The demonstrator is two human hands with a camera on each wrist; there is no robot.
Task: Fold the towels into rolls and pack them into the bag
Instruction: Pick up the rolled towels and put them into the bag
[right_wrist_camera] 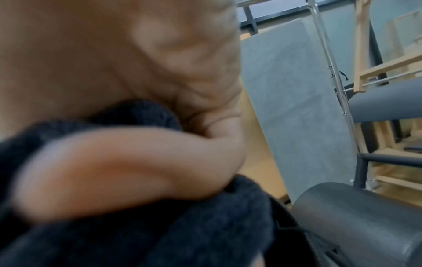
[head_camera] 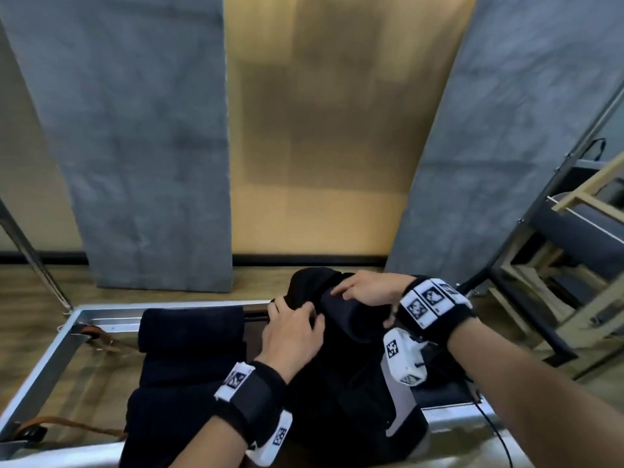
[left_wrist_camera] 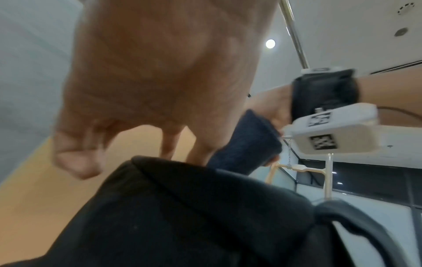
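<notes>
A black bag point(head_camera: 337, 400) stands on the platform in front of me. My right hand point(head_camera: 366, 298) grips a rolled dark towel point(head_camera: 341, 320) at the bag's top opening, thumb under and fingers over it. My left hand point(head_camera: 293, 327) curls its fingers over the bag's upper rim just left of the roll. The left wrist view shows the bag's point(left_wrist_camera: 182, 216) edge with the roll's point(left_wrist_camera: 246, 142) end sticking up behind it. In the right wrist view my thumb point(right_wrist_camera: 114, 168) presses against the towel point(right_wrist_camera: 160, 231). More dark towels point(head_camera: 192, 336) lie stacked to the bag's left.
A metal frame point(head_camera: 47, 366) borders the platform, with brown leather straps point(head_camera: 74, 425) at its left end. Two grey panels point(head_camera: 141, 146) lean on the wall behind. Wooden and metal equipment point(head_camera: 574, 265) stands at the right, and a grey padded roller point(right_wrist_camera: 365, 225) sits close by.
</notes>
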